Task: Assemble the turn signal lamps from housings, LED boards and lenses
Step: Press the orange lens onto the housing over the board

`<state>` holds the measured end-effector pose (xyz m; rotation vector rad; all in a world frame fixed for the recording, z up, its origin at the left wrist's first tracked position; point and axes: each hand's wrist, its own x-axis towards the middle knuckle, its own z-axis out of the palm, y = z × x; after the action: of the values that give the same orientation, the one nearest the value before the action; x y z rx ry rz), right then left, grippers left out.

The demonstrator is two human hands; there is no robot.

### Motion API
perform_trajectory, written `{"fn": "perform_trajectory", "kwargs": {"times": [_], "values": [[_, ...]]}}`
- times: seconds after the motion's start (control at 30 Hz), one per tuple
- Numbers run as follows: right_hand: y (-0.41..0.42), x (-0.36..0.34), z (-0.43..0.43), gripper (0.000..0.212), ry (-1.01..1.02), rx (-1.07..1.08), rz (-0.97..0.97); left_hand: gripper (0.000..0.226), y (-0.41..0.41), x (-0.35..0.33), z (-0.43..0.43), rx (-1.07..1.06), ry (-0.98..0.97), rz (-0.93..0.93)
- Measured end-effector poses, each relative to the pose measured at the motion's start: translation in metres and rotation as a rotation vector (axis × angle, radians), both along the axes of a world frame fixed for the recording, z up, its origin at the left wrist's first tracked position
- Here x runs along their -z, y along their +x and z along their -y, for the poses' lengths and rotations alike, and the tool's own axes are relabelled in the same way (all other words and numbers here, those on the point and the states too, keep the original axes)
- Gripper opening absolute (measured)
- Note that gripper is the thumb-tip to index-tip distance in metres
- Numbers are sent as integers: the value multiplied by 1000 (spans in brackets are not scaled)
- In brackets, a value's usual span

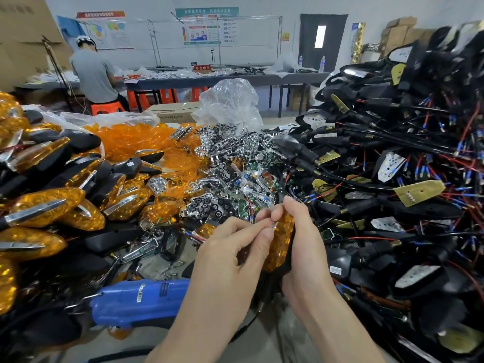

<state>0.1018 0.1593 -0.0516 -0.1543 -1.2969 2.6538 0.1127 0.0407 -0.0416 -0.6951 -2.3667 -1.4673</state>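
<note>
Low in the middle of the view I hold a turn signal lamp point(281, 239) upright, its amber lens facing left over a black housing. My right hand point(301, 239) wraps the lamp from the right, thumb at its top. My left hand point(230, 260) pinches a small chrome trim piece point(273, 226) against the upper edge of the lens. Finished amber lamps point(49, 205) are heaped at the left. Loose amber lenses point(131, 141) lie at the back, chrome reflectors and LED boards point(225, 163) in the middle. Black housings with red and blue wires point(392, 179) are piled high on the right.
A blue electric screwdriver point(136, 299) lies near the front edge, left of my left forearm. A crumpled clear plastic bag point(230, 100) stands behind the parts. Far back, a person in a grey shirt point(94, 74) sits at a long table point(209, 79).
</note>
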Motion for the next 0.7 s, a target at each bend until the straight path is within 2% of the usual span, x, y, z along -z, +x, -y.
{"fn": "perform_trajectory", "kwargs": {"times": [0.13, 0.3, 0.47, 0.7], "values": [[1, -2, -2, 41, -73, 45, 66, 32, 4, 5, -5, 35, -73, -42], [3, -8, -6, 43, -170, 93, 96, 25, 4, 7, -4, 86, -10, -32], [2, -8, -9, 43, -268, 85, 119, 28, 5, 7, -1, 82, -23, 7], [-2, -4, -11, 41, -315, 90, 128, 14, 2, 10, 4, 95, -32, 60]]}}
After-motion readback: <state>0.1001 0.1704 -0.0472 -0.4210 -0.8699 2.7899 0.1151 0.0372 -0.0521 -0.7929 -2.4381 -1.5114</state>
